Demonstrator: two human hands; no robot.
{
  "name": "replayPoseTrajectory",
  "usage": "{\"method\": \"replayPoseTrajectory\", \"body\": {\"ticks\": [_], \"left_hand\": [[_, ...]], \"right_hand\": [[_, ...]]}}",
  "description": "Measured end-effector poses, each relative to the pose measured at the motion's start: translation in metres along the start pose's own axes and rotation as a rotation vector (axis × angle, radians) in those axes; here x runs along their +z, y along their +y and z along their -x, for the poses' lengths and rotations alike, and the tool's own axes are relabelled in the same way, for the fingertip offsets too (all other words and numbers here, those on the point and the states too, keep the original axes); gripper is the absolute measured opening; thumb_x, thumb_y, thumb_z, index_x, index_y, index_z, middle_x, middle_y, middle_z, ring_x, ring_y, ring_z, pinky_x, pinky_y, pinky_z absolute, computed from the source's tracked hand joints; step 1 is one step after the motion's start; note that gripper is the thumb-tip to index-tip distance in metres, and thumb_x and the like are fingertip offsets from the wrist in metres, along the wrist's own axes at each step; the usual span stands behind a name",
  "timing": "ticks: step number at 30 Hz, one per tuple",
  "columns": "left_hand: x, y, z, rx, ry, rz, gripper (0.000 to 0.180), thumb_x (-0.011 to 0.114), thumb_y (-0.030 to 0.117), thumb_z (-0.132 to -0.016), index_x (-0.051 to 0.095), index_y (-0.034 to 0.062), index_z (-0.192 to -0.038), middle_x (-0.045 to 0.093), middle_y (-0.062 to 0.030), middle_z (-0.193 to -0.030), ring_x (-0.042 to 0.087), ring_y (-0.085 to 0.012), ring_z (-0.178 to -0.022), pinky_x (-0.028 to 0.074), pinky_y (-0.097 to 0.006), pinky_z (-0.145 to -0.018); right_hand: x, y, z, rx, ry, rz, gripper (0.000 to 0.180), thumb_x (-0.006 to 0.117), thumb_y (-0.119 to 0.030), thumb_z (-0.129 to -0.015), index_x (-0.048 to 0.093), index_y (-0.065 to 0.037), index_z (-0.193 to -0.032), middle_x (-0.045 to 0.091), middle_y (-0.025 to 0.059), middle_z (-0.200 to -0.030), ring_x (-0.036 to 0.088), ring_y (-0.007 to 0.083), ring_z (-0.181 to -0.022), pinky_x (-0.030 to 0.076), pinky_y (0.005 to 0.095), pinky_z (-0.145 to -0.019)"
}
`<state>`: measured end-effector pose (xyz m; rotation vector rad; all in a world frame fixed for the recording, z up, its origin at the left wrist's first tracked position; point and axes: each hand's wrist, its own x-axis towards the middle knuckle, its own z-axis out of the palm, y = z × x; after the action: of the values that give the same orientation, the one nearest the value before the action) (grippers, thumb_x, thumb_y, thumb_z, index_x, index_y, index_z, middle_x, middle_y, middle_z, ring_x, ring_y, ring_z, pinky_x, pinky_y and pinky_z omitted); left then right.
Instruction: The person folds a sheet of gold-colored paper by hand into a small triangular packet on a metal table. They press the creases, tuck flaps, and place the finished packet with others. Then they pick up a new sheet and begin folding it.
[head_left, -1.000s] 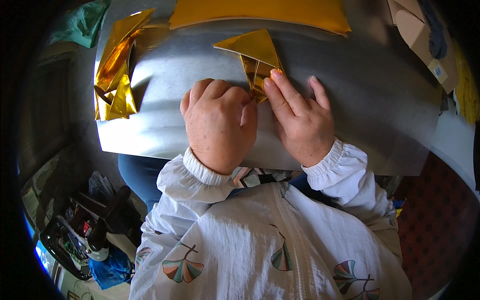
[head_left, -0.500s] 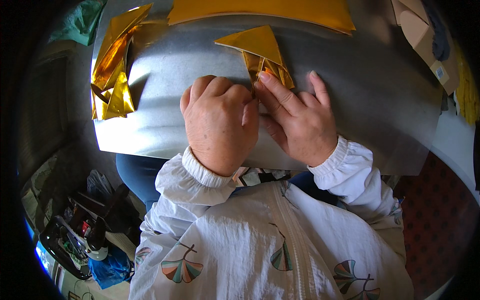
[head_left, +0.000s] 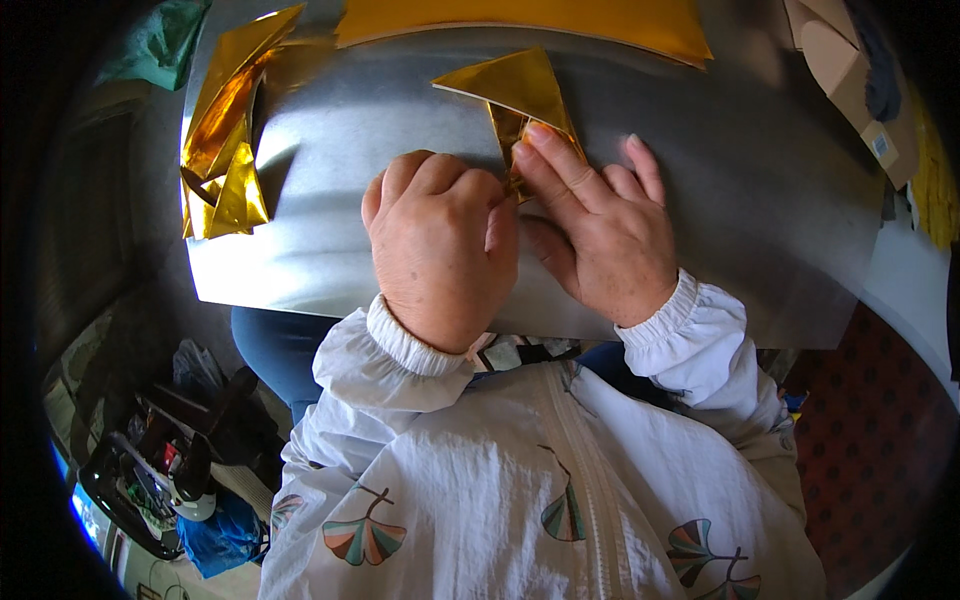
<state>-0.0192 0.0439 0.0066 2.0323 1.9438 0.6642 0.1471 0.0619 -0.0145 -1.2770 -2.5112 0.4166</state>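
A partly folded piece of gold foil paper (head_left: 510,82) lies on the grey metal-topped table in front of me, its wide triangular flap pointing away. My left hand (head_left: 437,248) is closed at its near, narrow end, fingers curled under and thumb along the side. Whatever the fingertips grip there is mostly hidden, but the foil paper runs into them. Two outstretched fingers of my right hand (head_left: 612,232) press flat on the folded strip below the flap, while its little finger is lifted apart.
Several folded gold foil pieces (head_left: 232,165) stand nested at the table's left. A stack of flat gold sheets (head_left: 530,28) lies along the far side. Cardboard (head_left: 835,50) is at the far right, a green plastic bag (head_left: 160,45) at the far left. The metal tabletop (head_left: 740,240) ends near my lap.
My right fingertips have slid slightly away from me along the folded strip, uncovering more of its near end. The left hand has barely moved.
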Motion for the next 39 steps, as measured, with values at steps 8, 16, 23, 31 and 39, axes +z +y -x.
{"method": "replayPoseTrajectory", "body": {"ticks": [8,16,23,31,39], "left_hand": [[-0.002,0.001,0.000,-0.006,-0.022,0.000,0.006,0.070,0.011,-0.068,0.068,0.0104,-0.074,0.064,-0.0050,-0.082,0.058,-0.0276,-0.090,0.043,-0.042,-0.086],[-0.003,0.001,-0.001,-0.009,-0.037,0.003,0.007,0.070,0.012,-0.069,0.068,0.0101,-0.075,0.063,-0.0053,-0.083,0.057,-0.0279,-0.091,0.042,-0.043,-0.090],[0.012,-0.001,-0.005,0.269,0.052,-0.116,0.040,0.063,0.009,-0.077,0.063,0.0125,-0.116,0.058,-0.0053,-0.128,0.050,-0.0249,-0.124,0.031,-0.045,-0.108],[0.026,-0.015,-0.013,0.321,-0.071,-0.141,0.051,0.058,0.009,-0.084,0.052,0.0150,-0.134,0.049,-0.0024,-0.142,0.040,-0.0196,-0.136,0.025,-0.046,-0.112],[0.021,-0.012,-0.014,0.311,-0.177,-0.059,0.049,0.053,0.006,-0.090,0.049,0.0174,-0.138,0.044,-0.0036,-0.147,0.032,-0.0248,-0.141,0.018,-0.050,-0.116]], "right_hand": [[0.001,0.001,0.005,0.006,0.037,0.000,0.049,0.064,-0.024,-0.086,0.057,-0.012,-0.133,0.051,0.0030,-0.139,0.058,0.0233,-0.080,0.030,0.0491,-0.107],[0.004,0.001,0.009,0.006,0.054,0.016,0.050,0.064,-0.019,-0.084,0.056,-0.010,-0.133,0.051,0.0057,-0.139,0.059,0.0231,-0.081,0.031,0.0491,-0.106],[0.002,-0.002,0.010,0.023,0.035,0.006,0.049,0.062,-0.020,-0.085,0.056,-0.007,-0.131,0.051,0.0095,-0.138,0.059,0.0252,-0.085,0.029,0.0514,-0.107],[0.004,-0.005,0.012,0.028,0.040,0.013,0.052,0.061,-0.022,-0.086,0.052,-0.004,-0.133,0.048,0.0139,-0.139,0.059,0.0252,-0.092,0.027,0.0515,-0.108],[0.005,-0.005,0.016,0.021,0.041,-0.006,0.056,0.062,-0.022,-0.084,0.050,0.001,-0.134,0.047,0.0181,-0.139,0.060,0.0258,-0.091,0.027,0.0520,-0.109]]}}
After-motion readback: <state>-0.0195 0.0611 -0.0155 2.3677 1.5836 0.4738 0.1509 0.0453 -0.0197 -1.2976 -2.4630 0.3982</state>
